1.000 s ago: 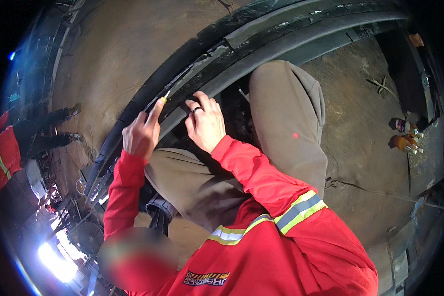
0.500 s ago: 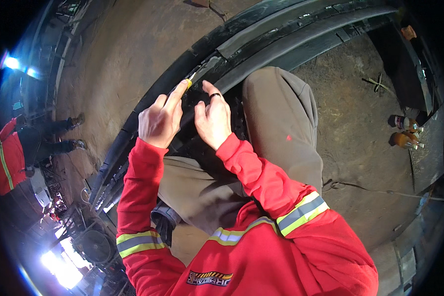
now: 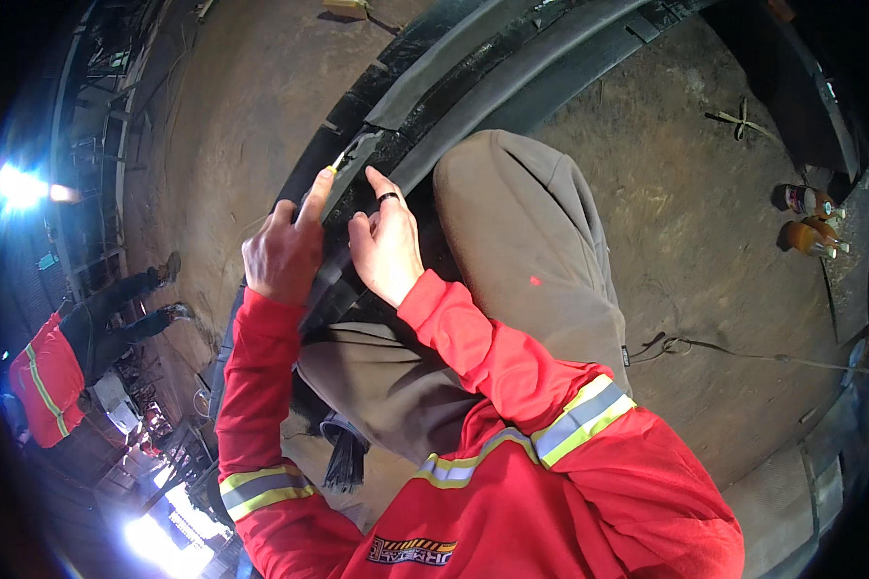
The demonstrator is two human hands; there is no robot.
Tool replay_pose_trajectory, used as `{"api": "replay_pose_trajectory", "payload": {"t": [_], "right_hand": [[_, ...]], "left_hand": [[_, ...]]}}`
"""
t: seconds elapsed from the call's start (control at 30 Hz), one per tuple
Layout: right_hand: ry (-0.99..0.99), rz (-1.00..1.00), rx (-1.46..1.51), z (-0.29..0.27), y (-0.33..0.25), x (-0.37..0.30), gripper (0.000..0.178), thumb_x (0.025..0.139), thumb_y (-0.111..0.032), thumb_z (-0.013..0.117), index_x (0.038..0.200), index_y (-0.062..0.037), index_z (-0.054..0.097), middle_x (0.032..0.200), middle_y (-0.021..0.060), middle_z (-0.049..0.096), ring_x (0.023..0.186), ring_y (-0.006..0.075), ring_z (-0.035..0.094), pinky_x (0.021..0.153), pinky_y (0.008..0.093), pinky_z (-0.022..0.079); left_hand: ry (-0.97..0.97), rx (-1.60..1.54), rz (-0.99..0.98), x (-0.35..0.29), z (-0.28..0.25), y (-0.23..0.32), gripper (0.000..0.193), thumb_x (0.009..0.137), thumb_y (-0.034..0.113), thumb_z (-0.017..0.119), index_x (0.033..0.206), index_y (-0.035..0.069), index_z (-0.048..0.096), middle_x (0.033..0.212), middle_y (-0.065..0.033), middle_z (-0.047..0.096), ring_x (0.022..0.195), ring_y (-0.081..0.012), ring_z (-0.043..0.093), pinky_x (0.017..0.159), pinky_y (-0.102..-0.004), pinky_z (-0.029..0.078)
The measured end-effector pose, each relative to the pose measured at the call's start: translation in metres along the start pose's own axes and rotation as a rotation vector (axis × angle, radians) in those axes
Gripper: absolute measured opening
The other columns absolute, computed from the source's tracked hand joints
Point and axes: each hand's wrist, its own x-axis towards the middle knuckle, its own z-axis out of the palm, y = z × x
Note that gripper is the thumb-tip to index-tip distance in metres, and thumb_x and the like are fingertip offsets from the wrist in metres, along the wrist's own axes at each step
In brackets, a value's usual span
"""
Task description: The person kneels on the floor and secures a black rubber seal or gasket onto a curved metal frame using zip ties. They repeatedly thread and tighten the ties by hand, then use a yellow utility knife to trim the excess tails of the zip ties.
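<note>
My left hand (image 3: 285, 253) is closed round a slim tool with a yellow handle (image 3: 332, 170); most of the handle is hidden in my fingers. Its thin, pale tip touches or nearly touches a rough grey patch (image 3: 360, 150) on the long curved black frame (image 3: 512, 85). What kind of tool it is, I cannot make out. To the right, my right hand (image 3: 388, 246) hovers by the frame with its index finger stretched out and thumb apart. A dark ring circles a finger, and nothing shows in this hand.
My bent knee (image 3: 512, 212) is close against the frame's near side. Amber bottles (image 3: 809, 237) stand on the right, near a cord (image 3: 734, 355) on the brown floor. Another person in a red top (image 3: 48, 381) is at far left, near bright lights (image 3: 19, 186).
The frame and both my hands have shifted left and slightly down in the picture. The tool is still in my left hand, and my right hand stays beside it.
</note>
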Motion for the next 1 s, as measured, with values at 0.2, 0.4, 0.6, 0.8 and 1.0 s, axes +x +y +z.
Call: {"api": "replay_pose_trajectory", "payload": {"t": [0.2,0.4,0.6,0.8,1.0], "right_hand": [[-0.058,0.101,0.110,-0.004,-0.010,-0.002,0.052,0.077,0.001,0.051,0.128,0.0099,0.042,0.129,0.0296,0.047,0.114,0.0423,0.052,0.096,0.0401,0.044],[-0.044,0.103,0.114,-0.003,-0.010,0.000,0.052,0.077,0.001,0.051,0.127,0.0092,0.043,0.127,0.0293,0.048,0.112,0.0424,0.053,0.095,0.0404,0.045],[0.000,0.040,0.045,0.003,-0.002,-0.001,0.051,0.076,0.002,0.052,0.126,0.0078,0.045,0.119,0.0259,0.052,0.095,0.0342,0.053,0.083,0.0375,0.045],[0.001,0.046,0.028,-0.001,-0.006,0.000,0.050,0.077,0.003,0.052,0.127,0.0067,0.045,0.102,0.0218,0.059,0.073,0.0245,0.057,0.068,0.0344,0.047],[-0.011,0.107,0.147,-0.002,-0.004,0.001,0.050,0.076,0.001,0.052,0.125,0.0083,0.047,0.116,0.0273,0.056,0.085,0.0339,0.063,0.081,0.0381,0.049]], "left_hand": [[0.007,0.196,0.092,-0.001,0.005,-0.005,0.056,0.077,0.010,0.061,0.129,0.031,0.054,0.070,-0.0027,0.046,0.055,-0.0175,0.058,0.045,-0.0328,0.048],[-0.089,0.156,0.125,0.010,-0.005,-0.012,0.057,0.078,0.008,0.059,0.130,0.030,0.051,0.071,-0.0035,0.046,0.056,-0.0204,0.058,0.044,-0.0353,0.049],[-0.199,0.196,0.108,0.025,-0.001,-0.004,0.054,0.082,0.009,0.055,0.131,0.029,0.049,0.074,-0.0039,0.050,0.058,-0.0216,0.061,0.046,-0.0353,0.051],[-0.198,0.189,0.097,0.023,-0.004,-0.004,0.052,0.084,0.012,0.053,0.133,0.028,0.047,0.074,-0.0065,0.055,0.058,-0.0246,0.064,0.048,-0.0387,0.051],[-0.489,0.005,-0.025,0.025,-0.056,-0.002,0.048,0.085,0.012,0.053,0.132,0.021,0.047,0.083,-0.0142,0.063,0.068,-0.0343,0.065,0.060,-0.0437,0.053]]}}
